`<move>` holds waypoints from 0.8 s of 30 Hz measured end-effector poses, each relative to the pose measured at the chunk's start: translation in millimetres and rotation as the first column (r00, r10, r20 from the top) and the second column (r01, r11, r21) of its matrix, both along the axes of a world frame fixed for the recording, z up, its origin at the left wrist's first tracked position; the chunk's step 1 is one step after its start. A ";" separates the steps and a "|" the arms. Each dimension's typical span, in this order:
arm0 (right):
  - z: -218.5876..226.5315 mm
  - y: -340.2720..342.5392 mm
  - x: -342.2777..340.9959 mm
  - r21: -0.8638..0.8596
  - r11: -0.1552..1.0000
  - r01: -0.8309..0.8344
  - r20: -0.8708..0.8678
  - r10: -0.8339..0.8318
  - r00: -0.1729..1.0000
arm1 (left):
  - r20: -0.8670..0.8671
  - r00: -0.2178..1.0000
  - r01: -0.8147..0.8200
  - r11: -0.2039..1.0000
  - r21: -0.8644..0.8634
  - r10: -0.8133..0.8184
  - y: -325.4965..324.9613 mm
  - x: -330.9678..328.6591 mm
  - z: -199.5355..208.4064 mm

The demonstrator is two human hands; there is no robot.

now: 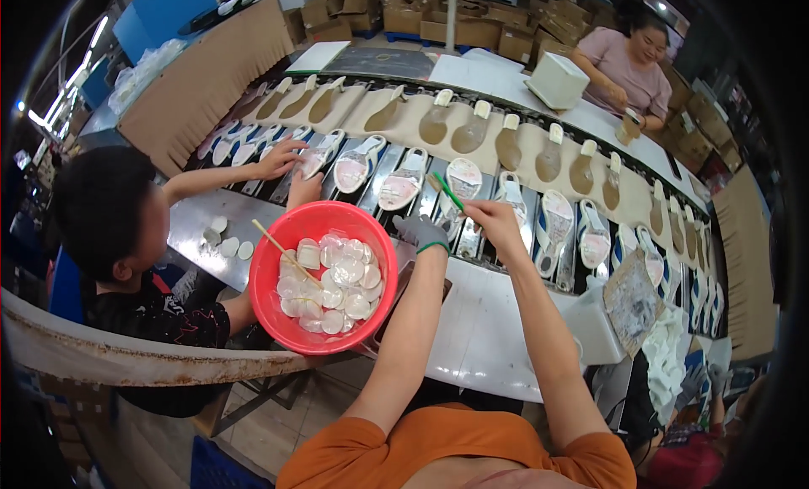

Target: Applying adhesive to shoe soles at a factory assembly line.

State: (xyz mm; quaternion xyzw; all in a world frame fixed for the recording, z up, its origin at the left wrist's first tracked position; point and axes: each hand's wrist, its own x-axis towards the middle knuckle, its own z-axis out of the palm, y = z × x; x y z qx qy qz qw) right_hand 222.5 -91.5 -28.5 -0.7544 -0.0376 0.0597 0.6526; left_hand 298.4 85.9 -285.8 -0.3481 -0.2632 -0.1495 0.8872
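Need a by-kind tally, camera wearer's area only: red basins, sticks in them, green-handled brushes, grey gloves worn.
Red basin: 1
Thin stick in it: 1
Green-handled brush in right hand: 1
Grey glove on left hand: 1
Total: 4

One green-handled brush (447, 192), one red basin (260, 308) and one thin wooden stick (280, 246) show. The translucent discs (347, 270) heaped in the basin overlap too much to count; at least four loose discs (229, 247) lie beside it. Shoe uppers (401, 186) number more than ten, as do brown-centred soles (434, 125). At least two co-workers (628, 68) appear.
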 end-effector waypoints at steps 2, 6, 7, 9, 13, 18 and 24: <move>-31.6 -9.8 53.0 -0.157 0.987 -0.042 0.054 0.051 0.997 | -0.134 0.990 -0.037 0.999 -0.010 0.035 -31.6 -1.0 18.1; -51.0 18.7 103.6 -0.493 0.869 -0.035 0.213 0.160 0.964 | -0.413 0.863 -0.262 0.956 0.129 0.292 5.3 -26.0 39.7; -48.3 33.2 108.2 -0.564 0.825 -0.026 0.215 0.177 0.960 | -0.466 0.809 -0.310 0.934 0.177 0.357 17.6 -28.5 47.4; -49.6 62.0 105.4 -0.606 0.792 -0.070 0.222 0.253 0.942 | -0.558 0.691 -0.375 0.888 0.266 0.459 30.8 -29.5 65.2; -50.3 74.2 107.7 -0.776 0.629 -0.038 0.186 0.286 0.940 | -0.708 0.464 -0.366 0.843 0.394 0.533 -5.3 -16.1 115.6; -57.1 60.8 101.1 -0.837 0.539 0.097 0.347 0.386 0.855 | -0.799 0.161 -0.261 0.806 0.531 0.579 -56.5 20.6 115.1; -42.2 72.2 120.8 -0.665 0.723 -0.184 0.181 0.395 0.901 | -0.767 0.388 -0.516 0.810 0.278 0.511 -52.1 30.2 15.1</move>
